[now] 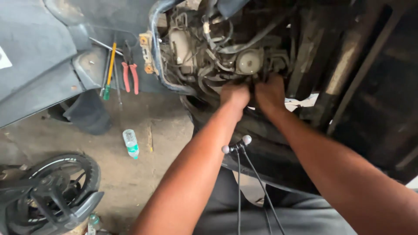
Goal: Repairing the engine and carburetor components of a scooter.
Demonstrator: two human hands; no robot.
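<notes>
Both hands reach into the exposed engine bay of a scooter, side by side and almost touching. The left hand has its fingers curled inward around a dark hose or cable bundle just below a round pale-grey cap; the fingertips are buried among the parts, so whether they truly clamp it cannot be told. The right hand sits just right of it, fingers likewise bent and pushed into the same dark cluster, its grip equally hidden.

Just above the fingers lie tangled black hoses and wires; up and to their left stands a whitish tank-like part. Below the wrists two thin black leads with small grey ball ends hang between the forearms. Well left of the fingers, on a grey body panel, rest red-handled pliers and a yellow-and-green screwdriver. Further down on the concrete floor lies a small clear plastic bottle, and in the lower left corner a black wheel
</notes>
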